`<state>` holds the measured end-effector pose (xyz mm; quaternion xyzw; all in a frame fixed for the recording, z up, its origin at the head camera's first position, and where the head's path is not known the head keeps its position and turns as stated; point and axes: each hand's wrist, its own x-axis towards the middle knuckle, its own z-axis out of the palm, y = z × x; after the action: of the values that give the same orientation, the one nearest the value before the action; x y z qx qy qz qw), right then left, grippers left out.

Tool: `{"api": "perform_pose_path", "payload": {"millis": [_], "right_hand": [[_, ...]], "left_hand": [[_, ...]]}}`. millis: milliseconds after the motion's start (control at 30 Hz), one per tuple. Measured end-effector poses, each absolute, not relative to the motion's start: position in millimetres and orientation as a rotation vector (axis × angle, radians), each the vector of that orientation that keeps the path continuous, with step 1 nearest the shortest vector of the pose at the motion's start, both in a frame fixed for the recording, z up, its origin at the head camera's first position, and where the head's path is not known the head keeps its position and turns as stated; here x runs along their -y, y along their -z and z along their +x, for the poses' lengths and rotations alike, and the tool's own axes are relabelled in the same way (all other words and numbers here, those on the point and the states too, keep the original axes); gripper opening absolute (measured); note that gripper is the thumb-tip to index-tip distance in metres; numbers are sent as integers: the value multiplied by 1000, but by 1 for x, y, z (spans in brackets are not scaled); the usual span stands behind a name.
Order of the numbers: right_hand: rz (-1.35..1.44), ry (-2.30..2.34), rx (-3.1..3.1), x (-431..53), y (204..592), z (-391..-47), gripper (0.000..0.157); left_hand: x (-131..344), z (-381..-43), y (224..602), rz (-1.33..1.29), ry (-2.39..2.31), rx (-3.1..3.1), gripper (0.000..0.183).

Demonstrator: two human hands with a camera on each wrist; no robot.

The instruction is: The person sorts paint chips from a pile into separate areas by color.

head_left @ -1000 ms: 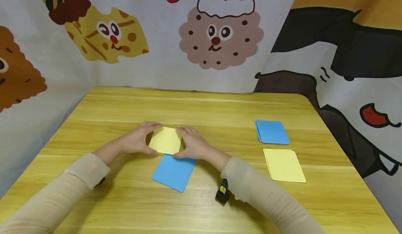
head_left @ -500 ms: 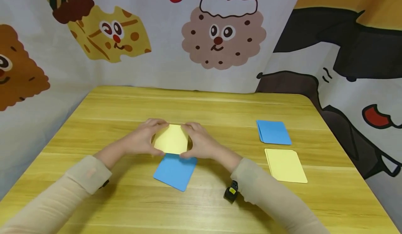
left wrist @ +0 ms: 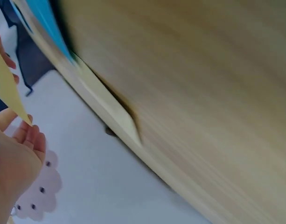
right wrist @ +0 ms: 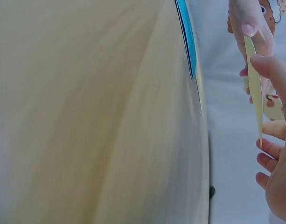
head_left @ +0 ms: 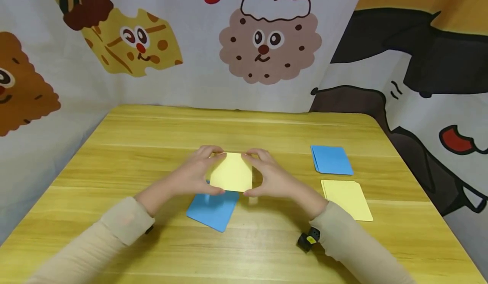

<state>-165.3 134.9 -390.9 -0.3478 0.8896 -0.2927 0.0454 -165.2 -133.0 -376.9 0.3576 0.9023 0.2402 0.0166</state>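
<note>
Both hands hold up a pale yellow square card [head_left: 231, 172] between them, slightly bowed and raised off the table. My left hand [head_left: 195, 174] pinches its left edge, thumb at the near corner and fingers at the far corner. On the opposite edge my right hand [head_left: 273, 177] grips the same way. In the right wrist view the yellow card [right wrist: 254, 88] appears nearly edge-on between the two hands. A blue square card [head_left: 214, 211] lies at an angle on the table, just below and left of the raised card, its far part hidden by the left hand.
On the right of the wooden table [head_left: 152, 256] lie a small blue card stack [head_left: 332, 160] and, nearer, a yellow card stack [head_left: 347, 201]. The right sleeve slightly overlaps the yellow stack. A cartoon-printed curtain [head_left: 198, 84] hangs behind the table.
Both hands have carried the yellow card to the right, from over the blue card's far left to its far right. The cards on the table stay where they were.
</note>
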Motion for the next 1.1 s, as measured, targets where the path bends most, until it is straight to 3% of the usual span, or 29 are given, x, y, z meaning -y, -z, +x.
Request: {"api": "perform_pose_path", "payload": {"millis": [1100], "right_hand": [[-869, 840, -2765, -317, 376, -113, 100]], "left_hand": [[-58, -126, 367, 1198, -310, -2895, 97]]}}
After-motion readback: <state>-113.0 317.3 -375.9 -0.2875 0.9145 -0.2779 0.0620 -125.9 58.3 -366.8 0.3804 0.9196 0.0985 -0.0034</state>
